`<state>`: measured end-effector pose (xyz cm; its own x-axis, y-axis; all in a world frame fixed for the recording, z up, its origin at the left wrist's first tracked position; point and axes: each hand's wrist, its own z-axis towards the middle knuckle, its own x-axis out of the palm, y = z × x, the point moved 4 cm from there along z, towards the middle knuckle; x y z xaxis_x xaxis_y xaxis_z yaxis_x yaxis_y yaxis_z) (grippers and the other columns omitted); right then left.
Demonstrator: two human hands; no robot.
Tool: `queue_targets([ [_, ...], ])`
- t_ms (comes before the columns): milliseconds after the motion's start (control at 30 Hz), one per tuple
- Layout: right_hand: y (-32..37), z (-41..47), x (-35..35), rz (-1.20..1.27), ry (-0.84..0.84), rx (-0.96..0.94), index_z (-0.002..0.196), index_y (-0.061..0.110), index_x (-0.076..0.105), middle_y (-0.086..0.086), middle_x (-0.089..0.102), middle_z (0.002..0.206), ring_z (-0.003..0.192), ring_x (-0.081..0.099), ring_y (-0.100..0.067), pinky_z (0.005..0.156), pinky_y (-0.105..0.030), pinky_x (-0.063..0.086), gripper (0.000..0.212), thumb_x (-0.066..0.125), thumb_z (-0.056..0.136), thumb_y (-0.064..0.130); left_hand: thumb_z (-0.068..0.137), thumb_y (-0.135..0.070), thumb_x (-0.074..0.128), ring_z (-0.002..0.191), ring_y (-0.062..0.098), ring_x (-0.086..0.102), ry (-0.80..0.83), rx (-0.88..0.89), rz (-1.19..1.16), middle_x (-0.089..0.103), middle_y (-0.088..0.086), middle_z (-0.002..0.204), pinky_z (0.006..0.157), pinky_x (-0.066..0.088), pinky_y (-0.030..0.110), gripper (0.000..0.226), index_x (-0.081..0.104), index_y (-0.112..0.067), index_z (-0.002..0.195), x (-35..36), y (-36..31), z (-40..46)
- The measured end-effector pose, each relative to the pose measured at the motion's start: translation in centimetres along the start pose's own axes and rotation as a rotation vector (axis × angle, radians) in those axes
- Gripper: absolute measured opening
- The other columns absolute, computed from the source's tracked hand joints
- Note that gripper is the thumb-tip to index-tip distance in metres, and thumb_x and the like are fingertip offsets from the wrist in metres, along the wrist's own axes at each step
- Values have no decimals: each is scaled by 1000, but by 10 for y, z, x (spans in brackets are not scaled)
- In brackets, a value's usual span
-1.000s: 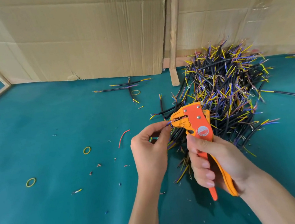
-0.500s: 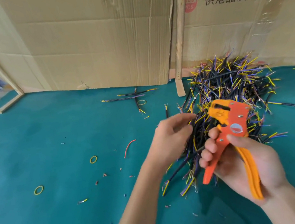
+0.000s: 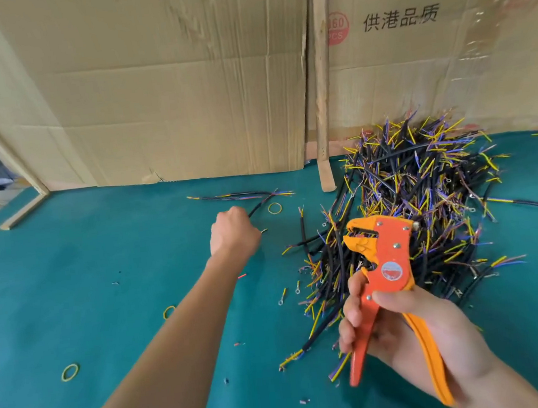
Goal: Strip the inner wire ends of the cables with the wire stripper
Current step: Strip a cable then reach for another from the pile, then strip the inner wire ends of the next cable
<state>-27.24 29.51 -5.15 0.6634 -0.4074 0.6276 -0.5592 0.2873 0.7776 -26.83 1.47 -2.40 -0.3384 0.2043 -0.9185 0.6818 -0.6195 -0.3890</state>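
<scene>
Reaching out from the pile since 0.5 s ago, left hand w/ fingers curled pinches a black cable by the small batch on the counter, while right hand grips the orange wire stripper, handles spread, over the big cable pile.

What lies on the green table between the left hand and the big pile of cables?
In the head view, between the left hand and the cable pile lie a yellow rubber band and one black cable on the table.

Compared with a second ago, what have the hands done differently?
The left hand left the wire stripper and reached out left to the small group of cables, gripping one black cable. The right hand keeps holding the stripper; the big pile is unchanged.
</scene>
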Motion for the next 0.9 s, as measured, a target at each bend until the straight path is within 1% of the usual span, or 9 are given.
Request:
queue_targets([
  [100,-1,-2,6,64,42,43,111,-3,59,-31,51,95,87,55,-48,85,-62,48,33,73,86,14,79,2,51,95,43,63,-21,5,-40,68,19,107,73,47,34,37,75,-11,104,-18,7,-32],
  [167,-6,-4,6,2,36,61,106,-4,60,-30,54,91,82,58,-47,82,-61,50,30,71,87,17,82,-3,54,94,38,65,28,40,-53,70,13,107,72,49,32,35,76,-18,104,-23,11,-61],
  [300,-5,-9,14,109,62,54,105,3,65,-24,58,85,78,61,-44,76,-54,54,38,85,75,16,85,-37,68,76,17,70,243,108,-149,74,-9,89,63,52,25,14,74,-26,92,-28,16,-122],
  [400,-4,-10,13,81,53,51,105,4,65,-23,58,85,78,61,-43,76,-53,54,39,85,75,18,85,-38,67,59,13,71,446,106,-271,74,-6,72,59,60,29,16,69,-24,79,-24,21,-139],
  [467,-5,-9,13,83,50,50,105,4,66,-23,58,85,78,61,-43,76,-53,54,37,85,76,18,86,-35,66,68,20,72,334,60,-237,74,-2,72,65,61,37,15,66,-24,76,-23,25,-129],
  [567,-4,-10,14,85,39,53,104,4,66,-23,58,85,78,62,-43,76,-53,54,38,86,75,17,89,-46,62,88,33,61,65,-93,-117,66,3,92,76,53,37,24,59,-23,85,-14,29,-99],
  [667,-5,-10,14,72,30,52,104,4,66,-23,58,84,77,62,-44,75,-53,54,41,87,72,18,89,-58,58,83,35,54,22,-201,-60,61,7,91,70,47,36,47,59,-11,91,3,24,-73],
  [800,-5,-10,16,63,20,56,105,3,66,-23,58,84,77,61,-44,75,-53,54,42,88,72,18,83,-26,57,75,36,51,8,-171,-42,51,5,76,63,42,32,16,54,-11,78,12,14,-56],
  [900,-5,-10,18,64,16,61,104,3,65,-24,57,84,77,61,-44,75,-53,54,43,88,72,18,79,-16,52,71,36,50,-9,-133,-40,51,8,74,59,40,32,9,53,-9,73,11,12,-61],
])
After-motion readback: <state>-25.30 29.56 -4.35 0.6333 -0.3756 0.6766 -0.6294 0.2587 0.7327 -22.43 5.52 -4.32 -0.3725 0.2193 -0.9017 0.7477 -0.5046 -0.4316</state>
